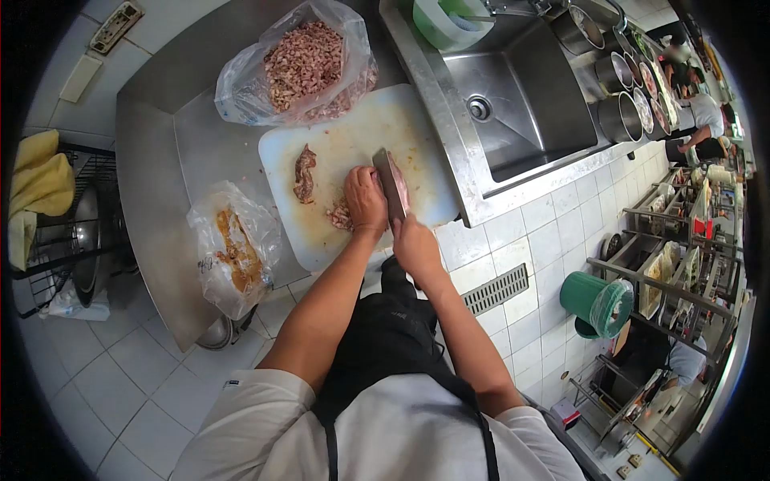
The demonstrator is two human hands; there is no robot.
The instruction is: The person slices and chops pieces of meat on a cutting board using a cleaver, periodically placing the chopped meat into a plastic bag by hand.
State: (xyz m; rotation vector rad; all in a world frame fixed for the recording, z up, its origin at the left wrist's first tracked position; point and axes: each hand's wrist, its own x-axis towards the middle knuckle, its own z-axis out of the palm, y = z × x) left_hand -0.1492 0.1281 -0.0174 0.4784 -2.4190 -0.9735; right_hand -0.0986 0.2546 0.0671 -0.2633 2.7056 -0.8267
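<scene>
My right hand [415, 244] is wrapped round the handle of a broad-bladed kitchen knife [388, 178]. Its blade stands on a piece of raw meat [401, 189], part of which shows to the right of the steel. Close against the left side of the blade, my left hand [366, 200] presses down with curled fingers that hide what lies under them. Chopped meat bits [339, 215] lie beside that hand. Further left, a dark strip of meat [305, 173] rests on the white cutting board [289, 236].
Behind the board sits a clear plastic bag [241, 90] full of diced meat [305, 64]. Another bag [204, 264] with orange-brown contents lies at the counter's left front. A steel sink [525, 104] adjoins on the right. A green bin [589, 297] stands on the tiled floor.
</scene>
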